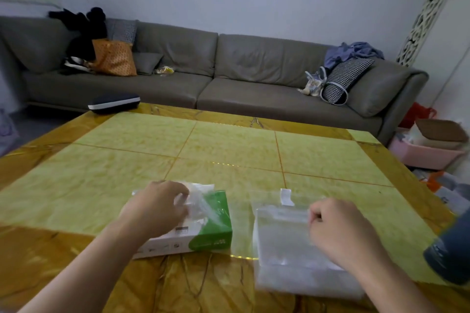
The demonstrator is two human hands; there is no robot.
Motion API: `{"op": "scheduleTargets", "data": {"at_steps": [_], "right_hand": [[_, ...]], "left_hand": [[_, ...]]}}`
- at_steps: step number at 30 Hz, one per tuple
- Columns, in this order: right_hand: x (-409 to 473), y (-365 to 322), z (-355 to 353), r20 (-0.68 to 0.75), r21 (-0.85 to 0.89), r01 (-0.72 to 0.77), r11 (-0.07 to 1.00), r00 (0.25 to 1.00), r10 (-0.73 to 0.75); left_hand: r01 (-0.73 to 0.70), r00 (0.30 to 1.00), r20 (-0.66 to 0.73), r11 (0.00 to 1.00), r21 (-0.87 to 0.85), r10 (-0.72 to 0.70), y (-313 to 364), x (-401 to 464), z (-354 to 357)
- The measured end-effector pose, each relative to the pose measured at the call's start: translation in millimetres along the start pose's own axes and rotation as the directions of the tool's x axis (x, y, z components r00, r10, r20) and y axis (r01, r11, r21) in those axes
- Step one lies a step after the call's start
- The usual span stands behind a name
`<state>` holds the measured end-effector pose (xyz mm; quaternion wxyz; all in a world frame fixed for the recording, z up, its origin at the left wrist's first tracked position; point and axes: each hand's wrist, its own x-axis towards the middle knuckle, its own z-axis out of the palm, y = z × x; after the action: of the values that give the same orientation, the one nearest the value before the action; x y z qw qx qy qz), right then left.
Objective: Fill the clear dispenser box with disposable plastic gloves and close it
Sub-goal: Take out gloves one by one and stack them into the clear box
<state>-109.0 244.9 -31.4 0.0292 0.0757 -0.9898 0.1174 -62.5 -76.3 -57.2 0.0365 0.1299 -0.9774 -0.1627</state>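
While the left hand is resting on top of the green-and-white glove carton, its fingers are curling around a tuft of thin clear gloves that is standing out of the carton's top opening. The right hand is lying over the clear dispenser box, fingers curled into a loose fist; whether it is pinching the box's edge or flap cannot be told, because the transparent plastic is blurred there. Both items are sitting on the yellow tiled table, near its front edge, the carton to the left and the dispenser box just beside it to the right, not touching. The dispenser box is lying with its long axis running away from the person, a small white tab at its far end. The gloves are therefore lying left of their destination, so the transfer is likely to run left to right, and the left hand is the one nearer to the supply.
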Motion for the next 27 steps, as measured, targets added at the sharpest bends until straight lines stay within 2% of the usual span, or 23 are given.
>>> {"op": "scheduleTargets", "data": {"at_steps": [4,6,9,13,16,19,21,22,24,26,27], "right_hand": [[3,2,5,-0.032,0.086,0.010,0.996,0.999,-0.008],[3,2,6,-0.024,0.096,0.006,0.995,1.000,-0.004],[3,2,7,-0.002,0.110,-0.010,0.994,1.000,0.010],[4,4,6,0.002,0.135,-0.005,0.991,1.000,0.005],[3,5,6,-0.009,0.158,0.003,0.987,1.000,-0.002],[3,6,5,-0.019,0.171,0.001,0.985,1.000,0.002],[2,6,4,-0.035,0.177,-0.009,0.984,0.999,0.015],[2,6,3,-0.054,0.183,-0.012,0.983,0.998,0.022],[3,5,1,-0.118,0.224,-0.012,0.975,0.992,0.039],[2,2,1,-0.176,0.316,0.023,0.949,0.984,0.034],[1,1,0,-0.197,0.375,0.059,0.925,0.980,0.017]], "left_hand": [[0.054,0.981,-0.176,0.991,-0.124,-0.076,-5,9,1],[0.032,0.985,-0.162,0.989,-0.142,-0.055,-4,11,1],[-0.031,0.998,-0.057,0.996,-0.088,0.026,-1,6,8],[-0.027,0.985,-0.171,0.995,-0.093,0.011,4,4,15],[-0.069,0.978,-0.208,0.976,-0.207,0.025,9,4,16],[-0.098,0.956,-0.292,0.901,-0.423,-0.033,18,3,9],[-0.130,0.940,-0.328,0.786,-0.604,-0.097,26,-1,-4],[-0.147,0.939,-0.316,0.676,-0.722,-0.133,31,-5,-12],[-0.165,0.965,-0.218,0.307,-0.937,-0.149,41,-13,-26],[-0.142,0.986,-0.134,-0.075,-0.987,-0.099,47,-17,-32],[-0.118,0.991,-0.102,-0.214,-0.970,-0.085,50,-13,-30]]}}
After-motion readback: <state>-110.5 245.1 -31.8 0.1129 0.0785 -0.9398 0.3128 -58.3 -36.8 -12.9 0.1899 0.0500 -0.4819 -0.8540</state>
